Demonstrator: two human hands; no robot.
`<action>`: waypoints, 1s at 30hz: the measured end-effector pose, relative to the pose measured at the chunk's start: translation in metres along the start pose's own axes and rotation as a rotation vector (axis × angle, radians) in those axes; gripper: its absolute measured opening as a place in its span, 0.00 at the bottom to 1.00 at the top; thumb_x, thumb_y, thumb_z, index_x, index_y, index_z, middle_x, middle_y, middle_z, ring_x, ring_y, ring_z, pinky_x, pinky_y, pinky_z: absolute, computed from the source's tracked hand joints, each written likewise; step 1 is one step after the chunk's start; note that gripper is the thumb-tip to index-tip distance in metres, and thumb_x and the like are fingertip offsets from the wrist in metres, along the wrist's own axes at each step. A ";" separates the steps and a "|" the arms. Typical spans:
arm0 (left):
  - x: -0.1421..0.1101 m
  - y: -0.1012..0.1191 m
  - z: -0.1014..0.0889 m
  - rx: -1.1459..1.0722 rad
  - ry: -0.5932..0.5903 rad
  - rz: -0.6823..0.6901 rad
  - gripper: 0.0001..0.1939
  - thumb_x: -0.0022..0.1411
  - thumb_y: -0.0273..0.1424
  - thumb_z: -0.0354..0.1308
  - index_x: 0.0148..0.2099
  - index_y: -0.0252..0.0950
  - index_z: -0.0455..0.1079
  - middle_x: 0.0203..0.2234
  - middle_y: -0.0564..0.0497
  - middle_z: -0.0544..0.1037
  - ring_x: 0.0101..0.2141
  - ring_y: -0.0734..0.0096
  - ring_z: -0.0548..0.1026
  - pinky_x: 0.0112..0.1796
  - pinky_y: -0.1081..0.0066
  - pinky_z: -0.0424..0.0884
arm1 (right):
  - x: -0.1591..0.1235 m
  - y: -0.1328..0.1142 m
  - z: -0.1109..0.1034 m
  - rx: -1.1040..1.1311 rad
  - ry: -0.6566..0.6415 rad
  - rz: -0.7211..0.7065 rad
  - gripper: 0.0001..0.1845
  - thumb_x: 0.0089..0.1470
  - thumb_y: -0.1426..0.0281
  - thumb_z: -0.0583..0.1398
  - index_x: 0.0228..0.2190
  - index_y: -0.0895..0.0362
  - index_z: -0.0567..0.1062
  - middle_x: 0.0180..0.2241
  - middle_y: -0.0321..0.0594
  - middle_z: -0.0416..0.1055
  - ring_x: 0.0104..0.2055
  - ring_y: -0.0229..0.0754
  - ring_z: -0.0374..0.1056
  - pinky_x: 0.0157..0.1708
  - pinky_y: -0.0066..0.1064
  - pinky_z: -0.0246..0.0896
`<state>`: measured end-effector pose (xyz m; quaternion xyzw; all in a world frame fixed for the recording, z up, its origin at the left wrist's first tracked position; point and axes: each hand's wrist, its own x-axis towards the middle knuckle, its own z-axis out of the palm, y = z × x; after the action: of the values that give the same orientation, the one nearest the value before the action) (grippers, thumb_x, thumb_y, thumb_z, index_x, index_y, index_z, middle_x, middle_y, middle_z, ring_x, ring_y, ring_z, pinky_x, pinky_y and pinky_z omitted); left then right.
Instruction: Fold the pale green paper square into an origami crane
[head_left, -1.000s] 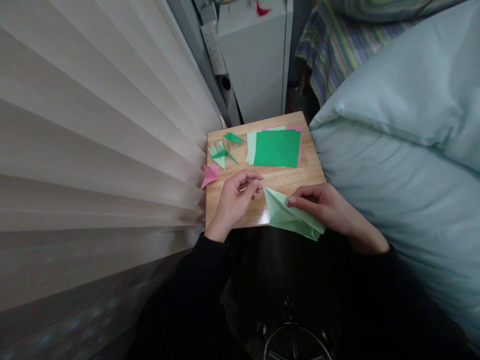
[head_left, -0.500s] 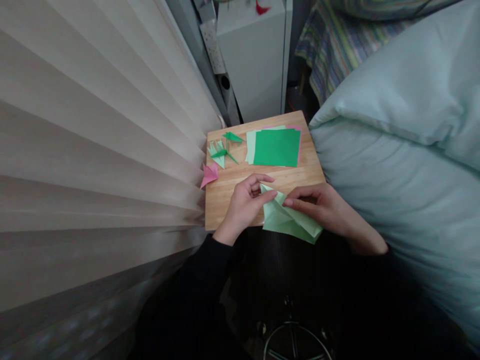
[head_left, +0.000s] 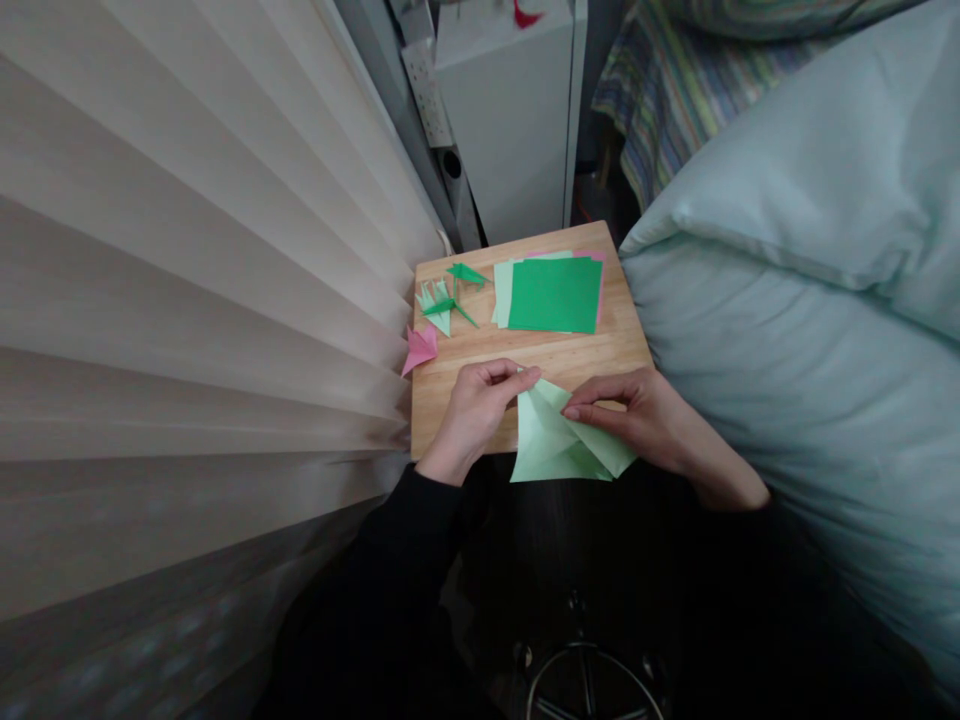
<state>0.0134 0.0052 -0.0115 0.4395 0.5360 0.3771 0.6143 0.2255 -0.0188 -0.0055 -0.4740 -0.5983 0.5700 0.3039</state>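
Pale green folded sheet (head_left: 559, 440), bright green top paper (head_left: 555, 295), pink folded piece (head_left: 421, 347), multicolour-striped cloth (head_left: 675, 85).

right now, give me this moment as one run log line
left hand: pinches light green sheet | right hand: pinches same sheet | paper stack: on table

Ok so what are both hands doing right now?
Left hand: closed, pinching the light green paper by its upper corner.
Right hand: closed, pinching the same sheet's folded edge.

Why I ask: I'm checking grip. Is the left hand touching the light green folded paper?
Touching: the head view shows the left hand pinching the paper by its upper corner.
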 end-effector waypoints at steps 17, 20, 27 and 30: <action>-0.003 0.015 -0.009 0.197 -0.300 0.189 0.18 0.55 0.35 0.72 0.48 0.38 0.76 0.38 0.49 0.78 0.37 0.70 0.75 0.38 0.72 0.70 | 0.002 0.003 -0.001 0.042 0.026 0.012 0.19 0.54 0.53 0.66 0.28 0.58 0.80 0.28 0.39 0.79 0.32 0.43 0.72 0.36 0.35 0.66; -0.002 0.013 -0.008 0.217 -0.304 0.173 0.13 0.56 0.32 0.70 0.44 0.37 0.77 0.38 0.49 0.79 0.36 0.71 0.75 0.38 0.71 0.69 | 0.001 0.003 -0.001 -0.074 0.052 -0.038 0.16 0.57 0.55 0.65 0.32 0.57 0.80 0.34 0.42 0.80 0.39 0.47 0.75 0.44 0.39 0.67; 0.001 0.006 -0.001 0.136 -0.225 0.087 0.12 0.50 0.33 0.74 0.37 0.36 0.77 0.29 0.53 0.80 0.28 0.74 0.73 0.33 0.71 0.69 | 0.001 0.008 0.007 -0.419 0.069 -0.120 0.14 0.61 0.58 0.63 0.39 0.55 0.82 0.41 0.46 0.83 0.44 0.54 0.76 0.48 0.44 0.64; 0.002 0.004 0.000 0.099 -0.204 0.085 0.12 0.50 0.33 0.74 0.35 0.35 0.77 0.27 0.54 0.79 0.28 0.74 0.74 0.34 0.71 0.70 | 0.002 0.008 0.009 -0.485 0.062 -0.144 0.15 0.64 0.59 0.61 0.35 0.55 0.83 0.37 0.45 0.83 0.41 0.53 0.75 0.44 0.42 0.63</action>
<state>0.0138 0.0084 -0.0084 0.5277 0.4696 0.3294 0.6265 0.2181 -0.0210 -0.0152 -0.5063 -0.7404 0.3717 0.2392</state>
